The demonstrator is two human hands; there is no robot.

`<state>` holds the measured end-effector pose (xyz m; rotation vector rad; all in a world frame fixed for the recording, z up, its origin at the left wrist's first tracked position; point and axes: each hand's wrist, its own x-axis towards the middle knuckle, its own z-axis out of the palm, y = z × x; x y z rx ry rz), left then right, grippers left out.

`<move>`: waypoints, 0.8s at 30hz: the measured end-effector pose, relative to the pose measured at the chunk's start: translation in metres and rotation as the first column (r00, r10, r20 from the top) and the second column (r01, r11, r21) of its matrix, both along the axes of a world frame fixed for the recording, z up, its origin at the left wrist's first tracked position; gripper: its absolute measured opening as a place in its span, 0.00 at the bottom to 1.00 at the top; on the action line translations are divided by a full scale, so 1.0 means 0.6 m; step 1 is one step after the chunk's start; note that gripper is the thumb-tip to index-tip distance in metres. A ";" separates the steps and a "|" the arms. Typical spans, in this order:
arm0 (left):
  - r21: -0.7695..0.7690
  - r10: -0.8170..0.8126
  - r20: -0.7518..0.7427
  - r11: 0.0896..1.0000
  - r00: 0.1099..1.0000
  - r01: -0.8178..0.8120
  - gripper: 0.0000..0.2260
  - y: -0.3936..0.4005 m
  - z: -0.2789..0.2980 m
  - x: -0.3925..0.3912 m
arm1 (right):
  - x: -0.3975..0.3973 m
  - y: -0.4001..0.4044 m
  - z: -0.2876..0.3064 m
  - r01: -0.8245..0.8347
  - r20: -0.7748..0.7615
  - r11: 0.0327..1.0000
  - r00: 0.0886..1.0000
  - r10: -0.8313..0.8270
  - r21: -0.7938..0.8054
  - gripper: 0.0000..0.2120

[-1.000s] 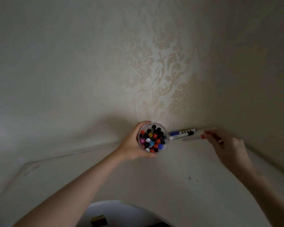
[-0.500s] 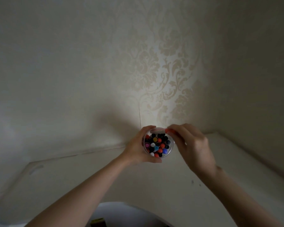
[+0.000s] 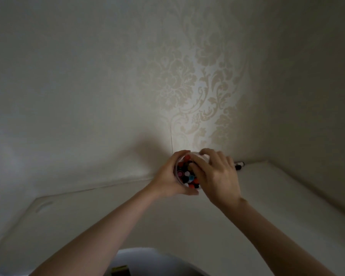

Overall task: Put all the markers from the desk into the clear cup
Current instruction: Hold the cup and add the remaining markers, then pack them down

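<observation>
The clear cup (image 3: 177, 179) stands near the back of the white desk (image 3: 277, 206), packed with several markers (image 3: 187, 174) that show red, black, pink, white and blue caps. My left hand (image 3: 167, 178) wraps around the cup's left side. My right hand (image 3: 217, 176) lies over the cup's right half, with thumb and fingertips curled down among the caps. Whether it still grips a marker is hidden. One black-capped marker (image 3: 239, 165) lies on the desk against the wall, just behind my right hand.
Patterned wallpaper (image 3: 187, 86) rises right behind the cup, and a second wall (image 3: 307, 96) closes the desk's right side into a corner. A white rounded object (image 3: 147, 259) sits at the bottom edge below my arms.
My right hand has come from the right with a red-capped marker to the cup and now sits over its mouth. My left hand has stayed on the cup.
</observation>
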<state>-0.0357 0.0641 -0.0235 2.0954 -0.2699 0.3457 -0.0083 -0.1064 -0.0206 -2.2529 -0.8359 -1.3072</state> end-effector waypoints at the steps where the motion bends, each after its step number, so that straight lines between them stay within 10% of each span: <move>1: -0.009 0.003 -0.001 1.000 1.000 -0.003 0.45 0.004 0.001 0.001 | 0.004 -0.016 -0.002 0.011 -0.037 0.999 0.999 -0.010 0.038 0.12; 8: -0.034 -0.012 -0.030 0.999 0.999 0.011 0.44 0.009 0.003 0.008 | 0.077 -0.106 -0.044 0.077 -0.267 0.997 0.961 -0.070 0.017 0.16; 13: -0.010 -0.029 -0.045 1.000 0.999 0.029 0.45 0.015 0.007 0.014 | 0.167 -0.148 -0.094 0.135 -0.671 0.969 0.701 -0.241 -0.208 0.30; 20: -0.024 -0.011 -0.029 1.000 1.000 0.010 0.44 0.017 0.003 0.017 | 0.205 -0.107 -0.129 -0.016 -0.682 0.848 0.602 -0.415 -0.530 0.28; 24: -0.019 0.003 -0.015 1.000 1.000 -0.003 0.44 0.018 0.004 0.016 | 0.202 -0.128 -0.137 0.091 -0.597 0.888 0.709 -0.376 -0.451 0.30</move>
